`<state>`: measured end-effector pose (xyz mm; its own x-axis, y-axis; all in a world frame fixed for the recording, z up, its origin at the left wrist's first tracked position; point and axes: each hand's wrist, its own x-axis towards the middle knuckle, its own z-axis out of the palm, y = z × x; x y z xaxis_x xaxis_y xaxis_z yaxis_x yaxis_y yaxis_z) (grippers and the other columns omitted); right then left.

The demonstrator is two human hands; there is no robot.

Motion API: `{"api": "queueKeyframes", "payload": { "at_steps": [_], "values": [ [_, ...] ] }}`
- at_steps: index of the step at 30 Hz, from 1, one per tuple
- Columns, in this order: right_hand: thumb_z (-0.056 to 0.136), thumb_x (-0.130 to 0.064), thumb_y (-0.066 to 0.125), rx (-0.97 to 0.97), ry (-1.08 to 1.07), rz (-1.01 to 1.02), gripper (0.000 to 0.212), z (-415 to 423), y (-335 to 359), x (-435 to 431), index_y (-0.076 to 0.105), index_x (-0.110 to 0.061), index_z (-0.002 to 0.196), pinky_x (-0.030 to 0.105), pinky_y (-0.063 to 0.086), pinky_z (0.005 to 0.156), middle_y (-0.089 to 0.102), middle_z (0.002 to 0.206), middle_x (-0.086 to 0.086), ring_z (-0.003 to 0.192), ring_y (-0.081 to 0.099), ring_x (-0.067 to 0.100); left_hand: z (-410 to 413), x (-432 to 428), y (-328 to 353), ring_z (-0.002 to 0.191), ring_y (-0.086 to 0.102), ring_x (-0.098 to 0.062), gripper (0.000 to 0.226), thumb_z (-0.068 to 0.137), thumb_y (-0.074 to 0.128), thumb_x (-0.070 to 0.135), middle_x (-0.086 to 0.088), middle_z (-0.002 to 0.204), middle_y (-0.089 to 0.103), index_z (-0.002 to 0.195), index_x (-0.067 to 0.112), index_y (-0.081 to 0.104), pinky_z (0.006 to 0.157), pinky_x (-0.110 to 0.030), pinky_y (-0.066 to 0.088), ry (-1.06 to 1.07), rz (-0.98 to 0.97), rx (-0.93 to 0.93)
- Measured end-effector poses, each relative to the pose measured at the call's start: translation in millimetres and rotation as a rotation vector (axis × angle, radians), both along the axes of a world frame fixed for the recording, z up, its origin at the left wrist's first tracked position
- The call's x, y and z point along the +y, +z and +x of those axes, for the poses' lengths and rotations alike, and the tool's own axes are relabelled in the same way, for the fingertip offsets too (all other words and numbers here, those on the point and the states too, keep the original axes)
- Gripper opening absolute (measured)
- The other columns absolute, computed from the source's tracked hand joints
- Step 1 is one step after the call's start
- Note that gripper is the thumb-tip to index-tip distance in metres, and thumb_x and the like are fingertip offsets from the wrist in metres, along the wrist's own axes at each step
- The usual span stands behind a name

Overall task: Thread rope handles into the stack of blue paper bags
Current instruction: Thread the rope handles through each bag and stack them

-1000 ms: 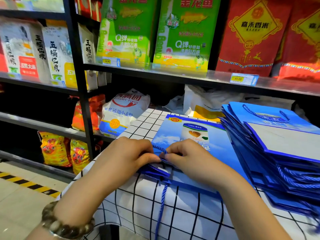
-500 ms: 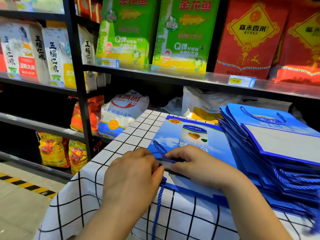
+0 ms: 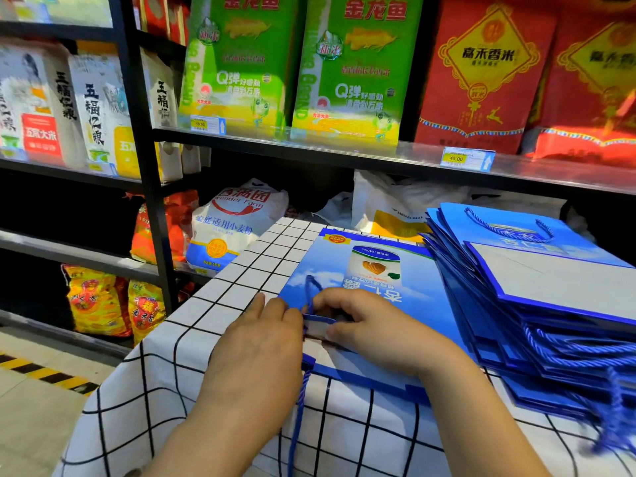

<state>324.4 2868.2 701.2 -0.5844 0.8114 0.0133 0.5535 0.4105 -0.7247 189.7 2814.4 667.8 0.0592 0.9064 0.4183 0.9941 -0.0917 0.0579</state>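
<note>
A flat blue paper bag [image 3: 375, 266] with a can picture lies on the checked tablecloth [image 3: 241, 280]. My right hand [image 3: 364, 325] pinches its near open rim, thumb and fingers on the flap. My left hand [image 3: 261, 342] presses against that rim from the left, fingers closed around the blue rope [image 3: 300, 404]. One part of the rope loops up over the bag's face; the other end hangs down over the table's front edge. A stack of blue bags with rope handles [image 3: 537, 297] lies fanned at the right.
Black store shelves [image 3: 344, 153] with rice and flour sacks stand behind and to the left of the table. A white flour bag [image 3: 234, 225] and white plastic bags [image 3: 385, 204] sit just behind it. A yellow-black floor stripe [image 3: 41, 373] runs at lower left.
My left hand has slid forward along the bag's rim, its wrist bracelet now out of view. The rope loop shows higher on the bag's face. The view has shifted closer.
</note>
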Motion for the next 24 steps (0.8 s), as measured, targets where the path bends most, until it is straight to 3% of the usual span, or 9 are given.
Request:
{"api": "queueKeyframes", "payload": {
  "at_steps": [3, 5, 7, 11, 16, 19, 24],
  "values": [
    [0.085, -0.009, 0.056, 0.01, 0.009, -0.024, 0.021, 1.2, -0.9, -0.3, 0.059, -0.03, 0.082, 0.018, 0.043, 0.067, 0.057, 0.074, -0.013, 0.065, 0.051, -0.001, -7.6, -4.4, -1.3, 0.11, 0.046, -0.01, 0.016, 0.098, 0.031, 0.035, 0.013, 0.117, 0.044, 0.107, 0.03, 0.044, 0.074, -0.023, 0.034, -0.021, 0.019, -0.046],
    [0.08, -0.015, 0.062, 0.05, 0.01, -0.053, 0.012, 2.3, -3.5, 0.5, 0.063, -0.026, 0.083, 0.018, 0.041, 0.067, 0.061, 0.075, -0.012, 0.065, 0.052, -0.001, -9.5, -5.3, 1.7, 0.083, 0.058, -0.008, 0.008, 0.09, 0.052, 0.036, 0.014, 0.097, 0.055, 0.084, 0.03, 0.05, 0.059, -0.024, 0.036, -0.038, -0.004, -0.165],
    [0.078, -0.027, 0.067, 0.125, -0.008, -0.089, 0.006, 2.1, -5.0, 1.4, 0.066, -0.023, 0.083, 0.023, 0.043, 0.07, 0.063, 0.079, -0.005, 0.072, 0.054, 0.005, -13.6, -4.8, -3.2, 0.063, 0.061, -0.011, 0.028, 0.078, 0.066, 0.032, 0.011, 0.08, 0.062, 0.062, 0.027, 0.045, 0.05, -0.028, 0.041, -0.023, 0.01, -0.27],
    [0.083, -0.024, 0.064, 0.128, -0.135, -0.053, 0.016, -2.6, -11.5, 6.4, 0.063, -0.027, 0.067, 0.032, 0.049, 0.075, 0.061, 0.07, -0.009, 0.075, 0.056, 0.01, -14.0, -7.6, -8.9, 0.087, 0.059, -0.013, 0.028, 0.085, 0.054, 0.037, 0.012, 0.093, 0.06, 0.068, 0.029, 0.033, 0.064, -0.026, 0.039, -0.012, 0.078, -0.425],
    [0.08, -0.037, 0.066, 0.067, -0.164, 0.008, 0.013, -9.1, -14.6, 4.3, 0.069, -0.028, 0.071, 0.032, 0.049, 0.077, 0.064, 0.069, -0.01, 0.073, 0.058, 0.007, -13.9, -9.5, -5.7, 0.097, 0.055, -0.005, 0.02, 0.089, 0.048, 0.038, 0.021, 0.105, 0.052, 0.104, 0.04, 0.034, 0.075, -0.022, 0.04, -0.046, 0.06, -0.392],
    [0.079, -0.041, 0.064, -0.038, -0.152, 0.136, 0.016, -16.3, -18.9, 2.8, 0.069, -0.026, 0.076, 0.037, 0.051, 0.078, 0.068, 0.078, -0.003, 0.079, 0.06, 0.013, -14.7, -9.5, -7.1, 0.092, 0.056, -0.005, 0.015, 0.089, 0.047, 0.037, 0.017, 0.104, 0.056, 0.104, 0.039, 0.043, 0.074, -0.021, 0.041, -0.037, 0.067, -0.404],
    [0.085, -0.038, 0.06, 0.022, -0.249, 0.073, 0.025, -13.4, -17.9, 0.3, 0.065, -0.017, 0.072, 0.031, 0.043, 0.07, 0.055, 0.064, -0.004, 0.068, 0.05, 0.012, -15.2, -7.9, -11.7, 0.092, 0.059, -0.005, 0.022, 0.088, 0.053, 0.036, 0.018, 0.108, 0.057, 0.109, 0.035, 0.053, 0.067, -0.017, 0.036, -0.047, 0.104, -0.392]
  ]
}}
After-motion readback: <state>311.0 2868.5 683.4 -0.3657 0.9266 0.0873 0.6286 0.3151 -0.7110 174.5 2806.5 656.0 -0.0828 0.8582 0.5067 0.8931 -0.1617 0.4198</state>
